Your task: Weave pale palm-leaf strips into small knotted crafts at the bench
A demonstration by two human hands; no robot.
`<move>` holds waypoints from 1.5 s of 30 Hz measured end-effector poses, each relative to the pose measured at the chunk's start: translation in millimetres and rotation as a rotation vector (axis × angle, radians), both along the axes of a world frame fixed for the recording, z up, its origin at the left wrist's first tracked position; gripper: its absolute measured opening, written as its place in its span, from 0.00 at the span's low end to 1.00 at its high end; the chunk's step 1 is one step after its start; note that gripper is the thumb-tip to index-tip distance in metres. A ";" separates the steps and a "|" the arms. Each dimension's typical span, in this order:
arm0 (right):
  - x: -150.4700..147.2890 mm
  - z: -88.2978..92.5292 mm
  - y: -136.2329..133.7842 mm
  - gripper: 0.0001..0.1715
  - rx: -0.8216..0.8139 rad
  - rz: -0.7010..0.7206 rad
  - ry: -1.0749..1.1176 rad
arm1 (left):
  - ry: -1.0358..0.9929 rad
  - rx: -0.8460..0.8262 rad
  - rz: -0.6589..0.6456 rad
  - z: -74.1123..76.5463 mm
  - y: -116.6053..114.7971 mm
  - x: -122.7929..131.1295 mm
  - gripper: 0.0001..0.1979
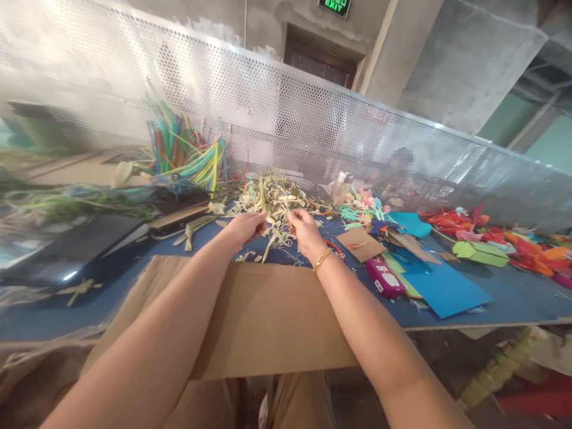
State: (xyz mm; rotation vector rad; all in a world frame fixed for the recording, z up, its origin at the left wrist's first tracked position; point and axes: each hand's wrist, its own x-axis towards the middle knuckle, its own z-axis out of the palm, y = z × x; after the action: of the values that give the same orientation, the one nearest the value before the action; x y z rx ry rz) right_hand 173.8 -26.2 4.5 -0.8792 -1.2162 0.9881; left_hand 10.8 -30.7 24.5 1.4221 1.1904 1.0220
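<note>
My left hand [246, 228] and my right hand [304, 231] reach forward over a brown cardboard sheet [250, 316] to a heap of pale paper strips [273, 199] on the blue table [513, 292]. Both hands have their fingers pinched on strips at the near edge of the heap, with loose strips hanging between them. A gold bracelet [322, 259] sits on my right wrist.
A bundle of coloured straws [185, 152] stands at the back left. A dark flat case [75, 247] lies left. Right of the hands lie a brown card [360, 243], a magenta stapler-like tool [384, 278], blue paper [442, 289], a green box [480, 252] and paper flowers [363, 208]. A perforated metal screen [313, 119] backs the table.
</note>
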 end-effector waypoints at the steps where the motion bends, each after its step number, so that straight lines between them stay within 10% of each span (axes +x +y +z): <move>1: 0.0 0.4 -0.3 0.14 0.021 -0.010 -0.016 | -0.013 0.019 0.026 0.6 0.1 -0.2 0.20; 40: -3.3 -5.7 1.6 0.11 -0.012 0.016 -0.118 | 0.077 0.333 -0.138 -2.9 -1.0 8.7 0.15; 45: 1.2 -4.9 4.5 0.13 -0.026 -0.099 -0.058 | 0.120 0.315 0.070 -4.2 3.9 5.1 0.14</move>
State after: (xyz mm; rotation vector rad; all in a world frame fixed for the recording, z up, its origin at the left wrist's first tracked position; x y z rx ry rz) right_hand 175.0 -21.7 -0.4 -0.9853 -1.1995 0.9054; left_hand 15.9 -26.8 20.3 1.7162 1.2101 1.2280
